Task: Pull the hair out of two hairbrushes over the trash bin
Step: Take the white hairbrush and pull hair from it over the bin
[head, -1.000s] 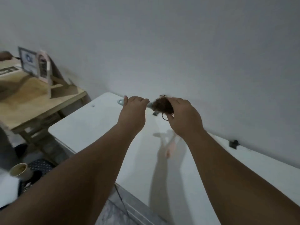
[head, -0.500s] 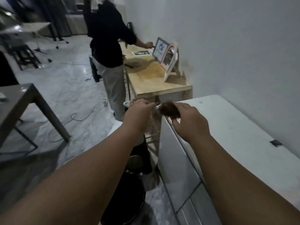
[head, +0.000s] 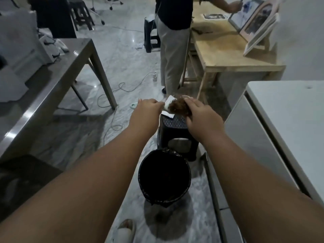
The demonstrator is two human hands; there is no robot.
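Observation:
My left hand (head: 146, 111) is closed around the handle of a pale hairbrush (head: 134, 105), whose handle end pokes out to the left of my fist. My right hand (head: 199, 116) pinches a brown clump of hair (head: 178, 107) sitting on the brush head. Both hands are held out in front of me, a little beyond and above the black trash bin (head: 164, 178), which stands on the floor lined with a dark bag. A second hairbrush is not visible.
A dark plastic stool (head: 175, 130) with white paper scraps stands just behind the bin. A white table (head: 287, 120) is at right, a grey metal table (head: 52, 81) at left. A person (head: 172, 41) stands at a wooden table (head: 228, 55). Cables lie on the floor.
My view has swung from the white table and wall down to the floor. The brush and hair, still in both hands, have moved from over the table to near the bin.

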